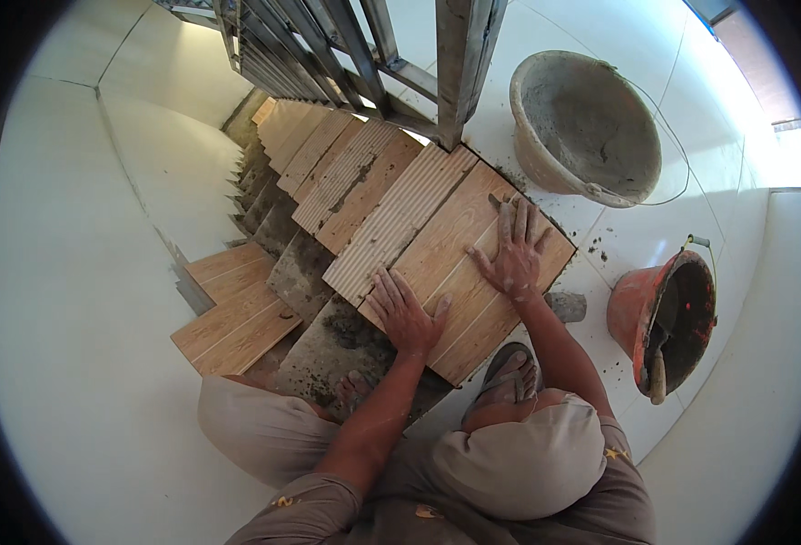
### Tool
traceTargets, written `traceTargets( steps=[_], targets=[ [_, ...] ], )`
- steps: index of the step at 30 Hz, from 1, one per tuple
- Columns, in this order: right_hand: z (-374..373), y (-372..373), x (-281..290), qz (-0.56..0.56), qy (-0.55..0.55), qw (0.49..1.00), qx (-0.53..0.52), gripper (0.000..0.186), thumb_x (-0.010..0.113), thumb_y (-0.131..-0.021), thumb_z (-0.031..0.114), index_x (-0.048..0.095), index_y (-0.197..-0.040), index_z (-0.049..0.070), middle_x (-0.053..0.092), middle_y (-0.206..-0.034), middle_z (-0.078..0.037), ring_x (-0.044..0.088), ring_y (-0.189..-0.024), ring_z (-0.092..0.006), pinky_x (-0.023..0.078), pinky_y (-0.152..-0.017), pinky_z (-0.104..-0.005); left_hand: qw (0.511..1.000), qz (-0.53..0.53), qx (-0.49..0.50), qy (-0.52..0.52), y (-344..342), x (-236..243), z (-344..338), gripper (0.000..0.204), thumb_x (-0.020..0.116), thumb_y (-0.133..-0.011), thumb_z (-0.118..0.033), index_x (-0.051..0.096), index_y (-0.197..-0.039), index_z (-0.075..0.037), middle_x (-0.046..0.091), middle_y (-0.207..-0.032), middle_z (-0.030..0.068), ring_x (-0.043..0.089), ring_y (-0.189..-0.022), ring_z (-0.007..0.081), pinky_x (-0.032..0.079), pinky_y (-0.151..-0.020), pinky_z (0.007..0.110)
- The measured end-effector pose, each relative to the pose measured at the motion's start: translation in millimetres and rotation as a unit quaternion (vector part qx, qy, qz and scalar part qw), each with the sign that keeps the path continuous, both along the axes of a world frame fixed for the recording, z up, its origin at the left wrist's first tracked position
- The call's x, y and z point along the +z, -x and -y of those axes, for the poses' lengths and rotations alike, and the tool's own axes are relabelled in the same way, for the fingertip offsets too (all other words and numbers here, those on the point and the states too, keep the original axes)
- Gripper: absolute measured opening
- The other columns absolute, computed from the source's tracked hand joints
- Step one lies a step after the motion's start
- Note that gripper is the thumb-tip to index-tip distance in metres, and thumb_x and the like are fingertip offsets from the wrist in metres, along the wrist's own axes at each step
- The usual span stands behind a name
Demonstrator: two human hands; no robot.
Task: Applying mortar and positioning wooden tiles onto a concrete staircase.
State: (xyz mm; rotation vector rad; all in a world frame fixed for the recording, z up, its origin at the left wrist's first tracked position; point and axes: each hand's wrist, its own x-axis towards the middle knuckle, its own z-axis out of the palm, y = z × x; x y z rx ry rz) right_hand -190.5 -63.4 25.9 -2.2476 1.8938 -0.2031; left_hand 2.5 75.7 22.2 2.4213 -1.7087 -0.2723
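Observation:
My left hand [408, 311] lies palm down on the near end of a wood-look tile [459, 331] at the top step, fingers spread over its left edge by a ribbed strip [400, 222]. My right hand [515, 254] is also spread flat on that tile, farther right near its far corner. A small dark object at its fingertips is too small to make out. Below, more wood-look and ribbed tiles [346, 173] cover the steps, with bare, mortar-strewn concrete [301, 272] beside them. Loose tiles [223, 327] lie on the left against the white wall.
A metal railing [455, 73] rises along the stairs. On the white tiled floor stand a grey bucket [587, 127] and an orange bucket [627, 318] with a trowel [657, 372] in it. A grey lump [566, 307] sits beside the top step. My sandalled feet are below my hands.

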Motion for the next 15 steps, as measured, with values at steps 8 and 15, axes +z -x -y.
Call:
traceTargets(
  steps=[8,15],
  targets=[
    [-3.1,2.0,1.5,0.002,0.003,1.0,-0.007,0.115,0.067,-0.091,0.077,0.028,-0.174,0.007,0.015,-0.182,-0.025,0.009,-0.168,-0.0477,0.008,-0.123,-0.0817,1.0,-0.018,-0.006,-0.009,3.1,0.0,-0.2,0.12,0.061,-0.094,-0.076,0.023,-0.167,0.012,0.017,-0.178,0.033,0.012,-0.167,0.0482,0.008,-0.132,0.067],
    [0.1,1.6,2.1,0.024,0.026,0.999,-0.001,0.115,0.068,-0.089,0.078,0.033,-0.171,0.006,0.02,-0.18,-0.026,0.015,-0.166,-0.0499,0.013,-0.121,-0.0845,1.0,0.013,-0.012,0.008,-1.7,-4.4,-2.1,0.122,0.059,-0.095,-0.078,0.021,-0.167,0.013,0.017,-0.177,0.0344,0.011,-0.167,0.0493,0.008,-0.132,0.066]
  ],
)
